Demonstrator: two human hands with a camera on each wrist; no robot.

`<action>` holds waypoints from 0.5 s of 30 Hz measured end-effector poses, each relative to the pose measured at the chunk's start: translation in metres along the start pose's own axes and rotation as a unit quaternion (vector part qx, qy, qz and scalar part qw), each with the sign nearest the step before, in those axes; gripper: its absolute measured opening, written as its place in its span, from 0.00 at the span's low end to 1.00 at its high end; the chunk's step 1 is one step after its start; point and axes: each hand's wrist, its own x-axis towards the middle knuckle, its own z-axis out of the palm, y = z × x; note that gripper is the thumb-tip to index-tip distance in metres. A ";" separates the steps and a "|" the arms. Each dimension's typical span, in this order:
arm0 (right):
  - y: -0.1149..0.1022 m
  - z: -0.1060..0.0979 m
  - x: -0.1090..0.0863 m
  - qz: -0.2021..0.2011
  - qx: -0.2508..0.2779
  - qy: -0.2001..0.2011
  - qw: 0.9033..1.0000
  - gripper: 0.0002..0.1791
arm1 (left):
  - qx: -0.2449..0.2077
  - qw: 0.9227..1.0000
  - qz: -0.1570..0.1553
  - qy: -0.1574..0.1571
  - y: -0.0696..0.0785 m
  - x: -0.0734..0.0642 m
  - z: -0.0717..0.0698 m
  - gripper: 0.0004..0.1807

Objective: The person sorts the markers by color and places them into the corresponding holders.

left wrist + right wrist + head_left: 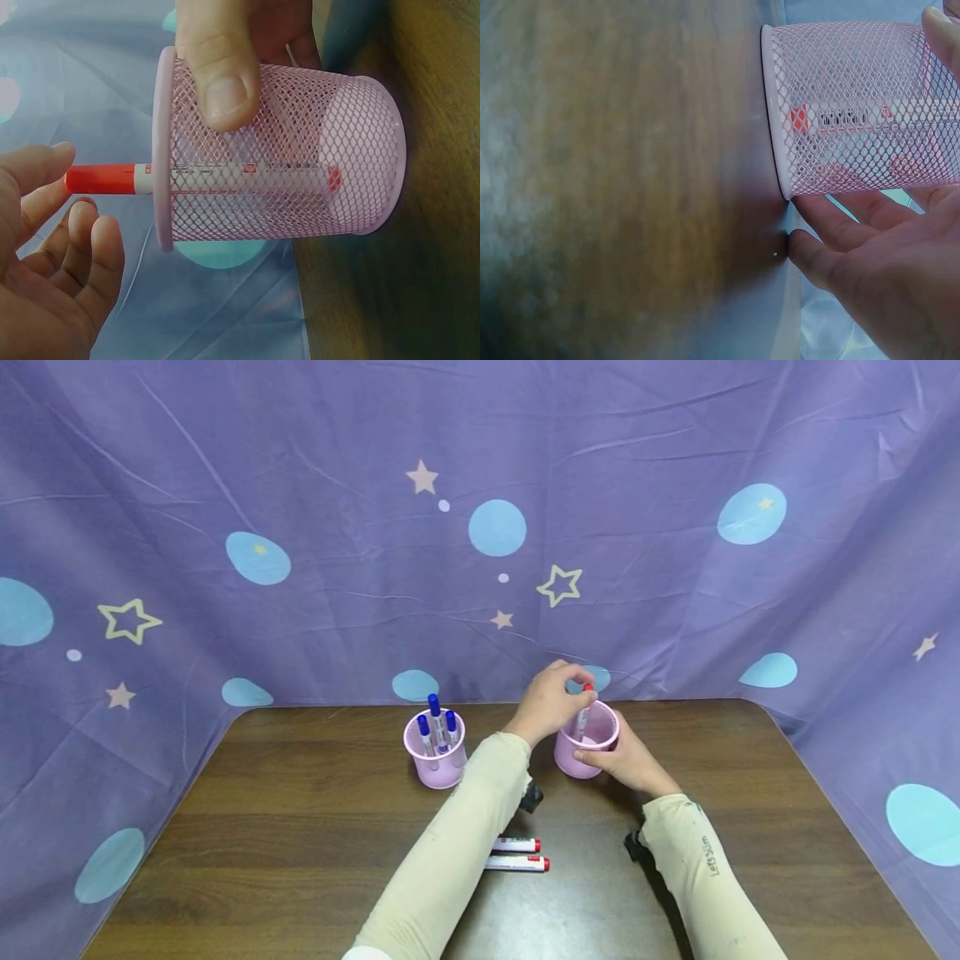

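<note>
We see the red marker (583, 718) standing nearly upright inside a pink mesh cup (576, 766), its cap above the rim and its lower end close to the bottom; whether it touches down, we cannot tell. The left hand (552, 700) pinches the cap between thumb and finger, its other fingers loosely bent. The right hand (634, 762) grasps the cup from its right side, thumb on the near wall. The cup stands towards the back of the wooden table (300, 835). To its left, we find a second cup (438, 772) with three blue markers (438, 724), caps up. Nearer us, two more red-capped markers (521, 863) lie side by side, partly hidden by the left sleeve (450, 847). Behind everything hangs a purple curtain (360, 568) with stars and blue spots.
</note>
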 end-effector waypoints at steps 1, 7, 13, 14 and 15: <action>0.000 0.000 0.000 0.000 0.002 -0.001 1.000 0.47 | -0.002 1.000 0.000 0.000 0.000 0.000 0.000 0.12; -0.001 0.001 0.000 -0.001 0.009 -0.004 1.000 0.47 | -0.012 1.000 0.004 0.002 0.002 0.001 -0.002 0.14; -0.003 0.000 -0.001 0.001 -0.002 -0.003 1.000 0.46 | -0.032 0.999 0.017 0.030 0.010 -0.003 -0.014 0.13; -0.003 -0.001 -0.002 0.002 -0.003 -0.003 1.000 0.46 | -0.041 0.998 0.021 0.037 0.013 -0.005 -0.017 0.13; -0.003 -0.001 -0.002 0.004 -0.004 -0.002 1.000 0.46 | -0.050 0.998 0.024 0.043 0.016 -0.007 -0.021 0.13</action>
